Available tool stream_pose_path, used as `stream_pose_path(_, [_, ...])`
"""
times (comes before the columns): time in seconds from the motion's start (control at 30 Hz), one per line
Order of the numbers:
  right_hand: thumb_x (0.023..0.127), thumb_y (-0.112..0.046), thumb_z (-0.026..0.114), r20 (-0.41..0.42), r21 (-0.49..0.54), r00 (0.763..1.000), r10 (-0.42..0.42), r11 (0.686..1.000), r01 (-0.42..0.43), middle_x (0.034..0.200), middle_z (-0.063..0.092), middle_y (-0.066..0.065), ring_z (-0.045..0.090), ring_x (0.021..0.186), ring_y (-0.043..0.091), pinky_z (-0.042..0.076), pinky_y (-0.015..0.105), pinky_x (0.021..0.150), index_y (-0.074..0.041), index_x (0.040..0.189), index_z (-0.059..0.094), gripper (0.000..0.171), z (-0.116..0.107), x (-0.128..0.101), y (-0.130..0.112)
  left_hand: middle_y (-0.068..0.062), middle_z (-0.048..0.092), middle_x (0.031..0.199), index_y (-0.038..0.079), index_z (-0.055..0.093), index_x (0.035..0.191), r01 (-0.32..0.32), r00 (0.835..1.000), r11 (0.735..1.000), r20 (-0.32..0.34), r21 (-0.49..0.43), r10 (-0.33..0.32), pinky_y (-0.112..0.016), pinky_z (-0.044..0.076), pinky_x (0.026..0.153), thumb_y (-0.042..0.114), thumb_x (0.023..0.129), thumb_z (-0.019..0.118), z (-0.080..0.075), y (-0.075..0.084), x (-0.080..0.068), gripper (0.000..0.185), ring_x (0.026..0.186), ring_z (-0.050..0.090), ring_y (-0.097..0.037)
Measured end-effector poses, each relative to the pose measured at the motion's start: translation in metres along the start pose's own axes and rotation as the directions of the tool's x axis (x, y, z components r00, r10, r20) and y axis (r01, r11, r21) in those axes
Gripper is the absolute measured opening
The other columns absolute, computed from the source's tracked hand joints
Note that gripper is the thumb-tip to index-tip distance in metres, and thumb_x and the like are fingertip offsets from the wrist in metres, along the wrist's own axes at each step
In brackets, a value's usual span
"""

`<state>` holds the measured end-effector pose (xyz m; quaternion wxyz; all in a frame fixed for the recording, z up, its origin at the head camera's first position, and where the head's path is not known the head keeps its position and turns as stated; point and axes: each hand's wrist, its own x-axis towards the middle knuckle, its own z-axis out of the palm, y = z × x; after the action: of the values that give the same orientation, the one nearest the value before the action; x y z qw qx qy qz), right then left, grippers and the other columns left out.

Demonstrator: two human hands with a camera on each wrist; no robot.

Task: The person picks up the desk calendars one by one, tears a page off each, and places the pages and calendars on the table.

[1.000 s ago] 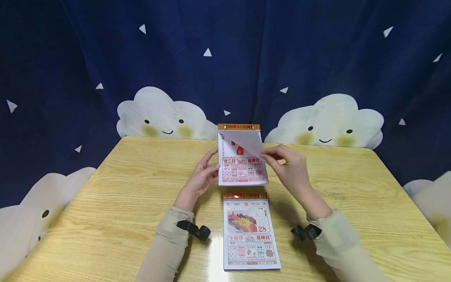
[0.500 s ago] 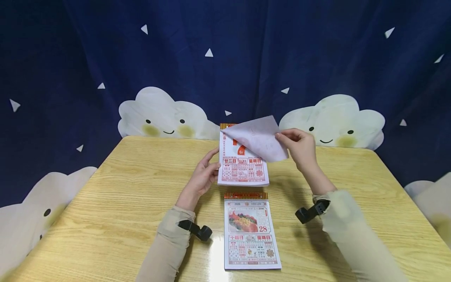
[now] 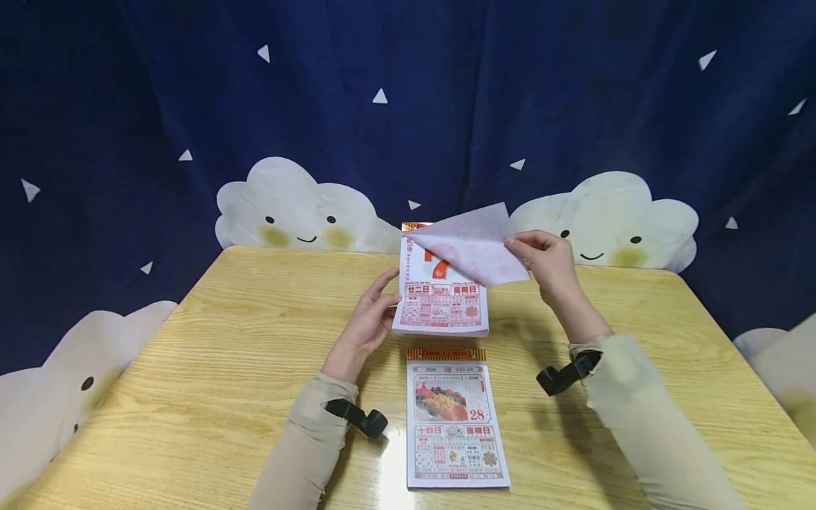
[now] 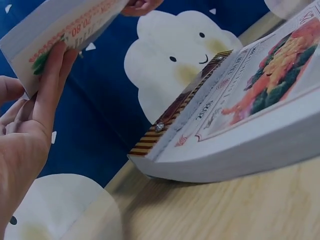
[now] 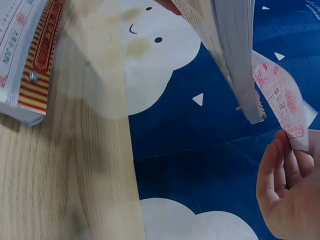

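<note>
Nearest: second calendar pad [image 3: 456, 419] lies flat on the surface [image 3: 191, 368], page 28 up, untouched, same spot as a second ago.

Behind it, the upper calendar pad [image 3: 440, 301] is propped up off the surface. Left hand [image 3: 367, 323] braces its left edge, fingers straight against the block, thumb behind; no change there.

Change is on the right: right hand [image 3: 550, 262] pinches the free corner of the top sheet [image 3: 472, 244]. A second ago that sheet was only curled over the pad face; now it's swung up and out to the right, back side showing, red 7 uncovered underneath. Sheet appears to hang on at the top binding [image 3: 411, 227], so I'd judge the page as mid-peel, not torn off.
</note>
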<state>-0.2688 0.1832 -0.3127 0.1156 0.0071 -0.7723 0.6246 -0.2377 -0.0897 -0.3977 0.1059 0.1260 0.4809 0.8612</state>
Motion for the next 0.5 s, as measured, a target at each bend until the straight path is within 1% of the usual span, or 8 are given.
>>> stream_pose_path(0.13, [0.08, -0.019, 0.068, 0.02, -0.052, 1.0, -0.011, 0.999, 0.012, 0.068, 0.057, -0.015, 0.05, 0.063, 0.001, 0.043, 0.012, 0.053, -0.013, 0.086, 0.064, 0.009, 0.0, 0.003, -0.001, -0.002, 0.067, 0.082, 0.008, 0.023, 0.143, -0.008, 1.0, 0.999, 0.011, 0.048, 0.008, -0.022, 0.053, 0.057, -0.005, 0.088, 0.039, -0.002, 0.001, -0.001, 0.059, 0.061, 0.063, -0.011])
stream_pose_path(0.27, [0.081, -0.018, 0.067, 0.017, -0.096, 0.999, -0.042, 0.994, 0.044, 0.068, 0.055, -0.015, 0.05, 0.065, 0.002, 0.043, 0.013, 0.054, -0.011, 0.088, 0.064, 0.01, -0.002, 0.008, -0.005, 0.0, 0.068, 0.079, 0.006, 0.022, 0.143, -0.017, 0.999, 0.994, 0.044, 0.11, 0.012, -0.022, 0.053, 0.056, -0.004, 0.088, 0.04, -0.005, 0.001, -0.001, 0.059, 0.061, 0.063, -0.011])
stream_pose_path(0.37, [0.081, -0.02, 0.067, 0.009, -0.119, 0.999, -0.051, 0.991, 0.052, 0.069, 0.055, -0.015, 0.05, 0.065, 0.003, 0.043, 0.014, 0.053, -0.012, 0.086, 0.064, 0.011, -0.005, 0.012, -0.011, 0.001, 0.069, 0.077, 0.005, 0.022, 0.143, -0.026, 0.997, 0.991, 0.071, 0.129, 0.017, -0.022, 0.052, 0.056, -0.004, 0.087, 0.041, -0.006, 0.001, 0.0, 0.059, 0.061, 0.063, -0.01])
stream_pose_path(0.5, [0.08, -0.025, 0.068, -0.006, -0.152, 0.999, -0.054, 0.987, 0.053, 0.068, 0.056, -0.015, 0.05, 0.063, 0.003, 0.044, 0.015, 0.051, -0.009, 0.086, 0.066, 0.017, -0.008, 0.018, -0.019, 0.002, 0.069, 0.075, 0.004, 0.023, 0.142, -0.033, 0.996, 0.989, 0.09, 0.142, 0.02, -0.021, 0.052, 0.055, -0.003, 0.086, 0.042, -0.006, 0.001, 0.0, 0.059, 0.06, 0.062, -0.008])
